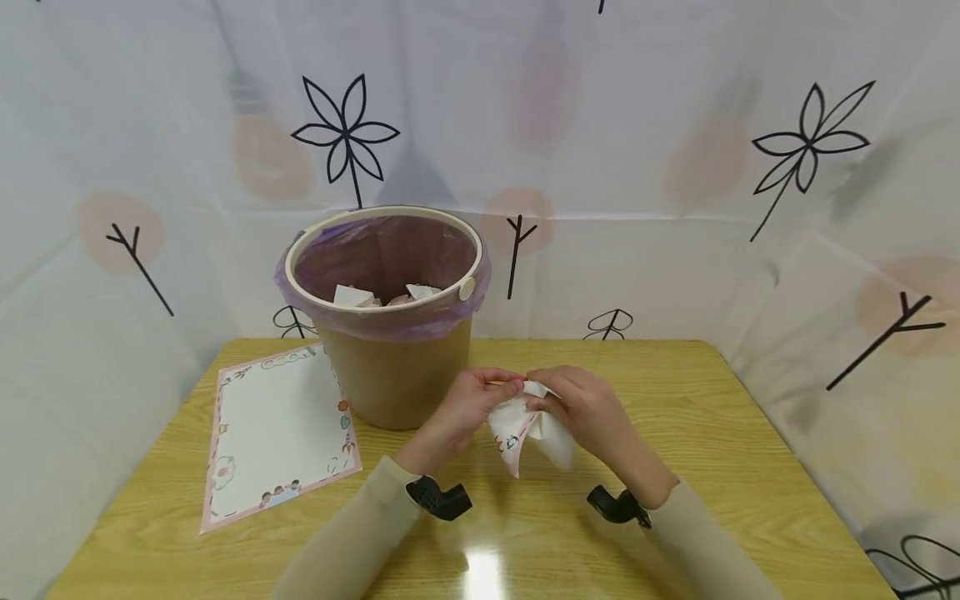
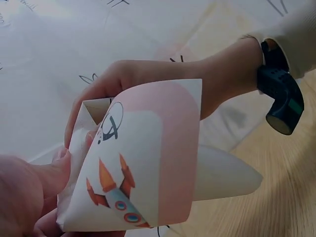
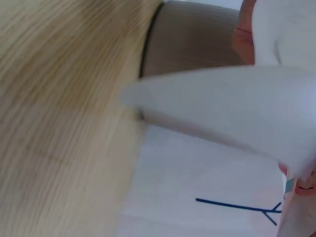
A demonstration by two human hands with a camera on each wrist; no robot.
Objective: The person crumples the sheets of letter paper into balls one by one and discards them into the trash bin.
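Observation:
Between both hands, in the head view, is a partly crumpled sheet of paper (image 1: 513,425), white with a pink printed border. My left hand (image 1: 474,404) pinches its left side between thumb and fingers. On the other side my right hand (image 1: 581,408) grips the folded top, fingertips close to those of the left. The left wrist view shows a rocket print on the paper (image 2: 143,163), its pink edge curling outward and a fold standing up beside the thumb. A loose white flap of the paper (image 3: 222,108) sticks out, blurred, in the right wrist view.
A beige bin (image 1: 397,375) with a purple liner bag (image 1: 480,308) stands behind the left hand, crumpled paper pieces (image 1: 352,297) inside. Left of it a flat sheet with a pink border (image 1: 281,433) lies on the wooden table (image 1: 675,467). A patterned cloth (image 1: 615,167) hangs behind.

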